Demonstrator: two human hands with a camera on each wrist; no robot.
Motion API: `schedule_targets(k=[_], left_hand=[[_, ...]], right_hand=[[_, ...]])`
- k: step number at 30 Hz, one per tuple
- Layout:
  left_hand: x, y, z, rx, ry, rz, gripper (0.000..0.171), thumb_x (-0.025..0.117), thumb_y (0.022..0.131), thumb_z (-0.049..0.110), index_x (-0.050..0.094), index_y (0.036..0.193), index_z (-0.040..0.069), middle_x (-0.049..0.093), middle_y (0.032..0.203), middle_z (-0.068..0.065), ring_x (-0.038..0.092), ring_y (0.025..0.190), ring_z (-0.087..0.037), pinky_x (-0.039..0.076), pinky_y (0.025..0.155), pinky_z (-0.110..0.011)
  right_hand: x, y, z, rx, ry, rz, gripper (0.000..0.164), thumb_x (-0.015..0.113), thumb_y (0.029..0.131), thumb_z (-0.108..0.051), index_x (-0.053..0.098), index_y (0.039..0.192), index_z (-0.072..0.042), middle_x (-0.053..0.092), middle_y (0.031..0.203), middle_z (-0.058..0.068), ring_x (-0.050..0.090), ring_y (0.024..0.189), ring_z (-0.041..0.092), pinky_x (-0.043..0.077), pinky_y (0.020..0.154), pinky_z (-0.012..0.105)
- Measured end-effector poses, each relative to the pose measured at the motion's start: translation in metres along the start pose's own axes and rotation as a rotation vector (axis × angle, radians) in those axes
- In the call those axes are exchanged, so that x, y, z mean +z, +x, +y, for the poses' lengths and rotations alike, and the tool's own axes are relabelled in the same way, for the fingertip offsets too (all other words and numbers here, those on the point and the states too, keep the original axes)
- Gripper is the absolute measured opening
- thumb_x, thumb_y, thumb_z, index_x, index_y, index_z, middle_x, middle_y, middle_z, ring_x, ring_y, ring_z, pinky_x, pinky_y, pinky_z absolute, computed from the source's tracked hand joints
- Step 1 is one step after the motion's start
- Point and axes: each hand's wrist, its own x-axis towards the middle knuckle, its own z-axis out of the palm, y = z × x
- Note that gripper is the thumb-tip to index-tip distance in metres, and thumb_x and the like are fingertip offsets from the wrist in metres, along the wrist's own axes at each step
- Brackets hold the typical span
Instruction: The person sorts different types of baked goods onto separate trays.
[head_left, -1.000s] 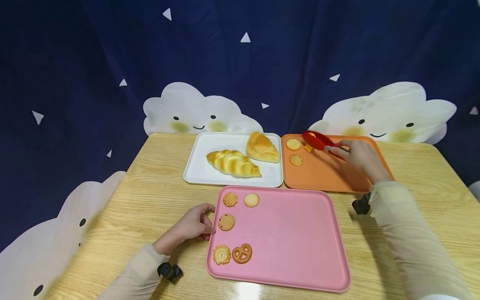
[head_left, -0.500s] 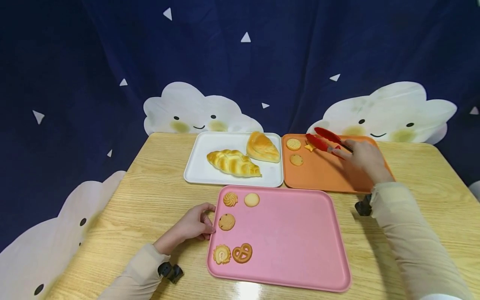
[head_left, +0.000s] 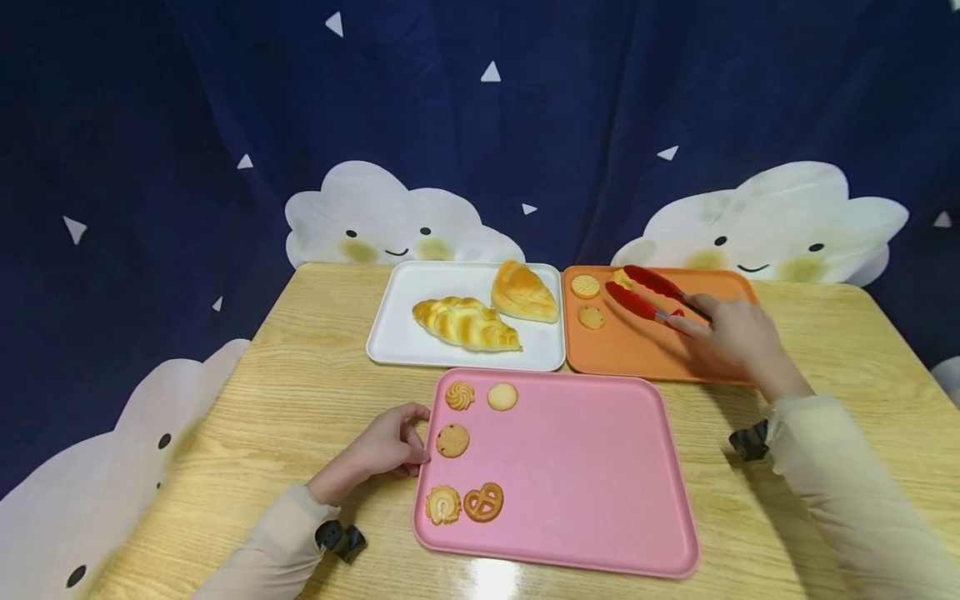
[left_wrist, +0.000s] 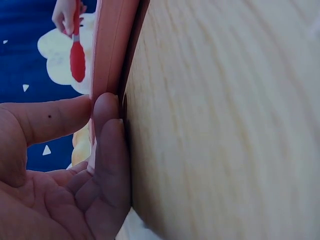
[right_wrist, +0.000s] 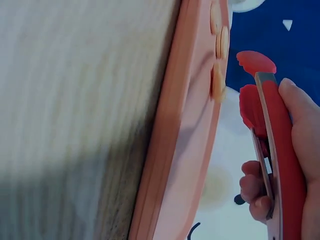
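My right hand [head_left: 742,335] grips red-tipped tongs [head_left: 636,302] above the orange tray [head_left: 637,360], the two red tips spread apart with nothing between them. Just behind the tips lies a small yellow biscuit [head_left: 622,278], partly hidden by them. To their left sit a round ridged biscuit [head_left: 585,287] and a speckled round cookie [head_left: 591,317]. In the left wrist view, my left thumb and fingers [left_wrist: 107,150] pinch the rim of the pink tray [head_left: 577,475]. A swirl cookie [head_left: 460,396], a plain round one [head_left: 502,397] and a pretzel [head_left: 483,502] are among several lying on it.
A white tray [head_left: 390,350] at the back holds a braided loaf [head_left: 467,323] and a wedge-shaped bread [head_left: 523,292]. It stands beside the orange tray, behind the pink one. All rest on a wooden table [head_left: 315,350] before a dark blue curtain [head_left: 420,100].
The tongs' tips, together a second ago, have spread apart. My right hand has shifted slightly right and toward me. The yellow biscuit sits farther back on the orange tray; my left hand has stayed put.
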Motion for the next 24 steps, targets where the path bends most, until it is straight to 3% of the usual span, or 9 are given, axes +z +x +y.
schedule_targets(k=[3,9,17,24], left_hand=[[0.0,0.0,0.0,0.006,-0.004,0.002,0.047,0.062,0.075,-0.007,0.044,0.118,-0.008,0.056,0.062,-0.008,0.054,0.049,-0.015,0.046,0.044,-0.031],[0.0,0.0,0.0,0.003,-0.007,0.004,0.047,0.063,0.075,-0.007,0.044,0.118,-0.008,0.056,0.063,-0.008,0.054,0.05,-0.016,0.046,0.044,-0.032],[0.0,-0.001,0.001,-0.007,0.003,0.008,0.048,0.063,0.076,-0.006,0.044,0.12,-0.008,0.055,0.063,-0.008,0.055,0.05,-0.016,0.047,0.044,-0.032],[0.001,-0.002,0.0,-0.014,0.009,0.01,0.049,0.063,0.077,-0.006,0.042,0.121,-0.008,0.054,0.063,-0.007,0.055,0.05,-0.017,0.047,0.044,-0.033]], right_hand=[[0.0,-0.007,-0.005,-0.04,-0.028,0.008,0.069,0.055,0.081,-0.057,0.053,0.124,-0.003,0.056,0.065,0.016,0.052,0.06,0.033,0.042,0.055,0.046],[0.0,-0.02,-0.016,-0.087,-0.029,0.018,0.066,0.061,0.08,-0.051,0.053,0.123,-0.002,0.046,0.054,0.005,0.044,0.051,0.024,0.037,0.049,0.036],[-0.002,-0.038,-0.031,-0.138,-0.005,0.076,0.059,0.065,0.078,-0.048,0.054,0.122,-0.009,0.043,0.053,0.0,0.04,0.046,0.019,0.031,0.044,0.03],[-0.006,-0.054,-0.047,-0.188,0.006,0.112,0.058,0.066,0.076,-0.049,0.053,0.112,-0.006,0.046,0.056,-0.001,0.038,0.043,0.015,0.029,0.041,0.028]])
